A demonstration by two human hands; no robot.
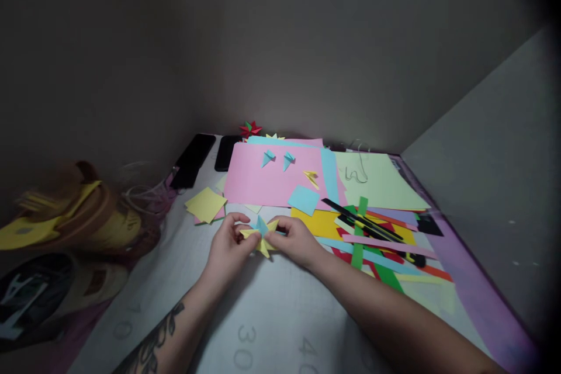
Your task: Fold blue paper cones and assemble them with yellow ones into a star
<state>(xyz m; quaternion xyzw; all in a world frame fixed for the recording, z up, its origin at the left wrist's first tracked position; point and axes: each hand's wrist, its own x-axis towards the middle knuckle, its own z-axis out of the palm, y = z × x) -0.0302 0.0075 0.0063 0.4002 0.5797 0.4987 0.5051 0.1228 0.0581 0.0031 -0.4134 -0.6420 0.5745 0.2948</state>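
Both my hands meet over the middle of a grey cutting mat [245, 315]. My left hand [228, 245] and my right hand [294, 238] pinch a small folded paper star [262, 235] made of yellow and light blue points. The fingers of each hand are closed on opposite sides of it. Just behind it lies a pink sheet [272, 178] carrying two small folded blue pieces [277, 159], a folded yellow piece [311, 177] and a blue paper square [303, 199].
Yellow squares [205, 204] lie left of the pink sheet. Coloured sheets and cut strips [372, 234] pile up at right. Two black phones [209, 156] and a red-green paper star [250, 128] sit at the back. Bags [70, 216] rest at left.
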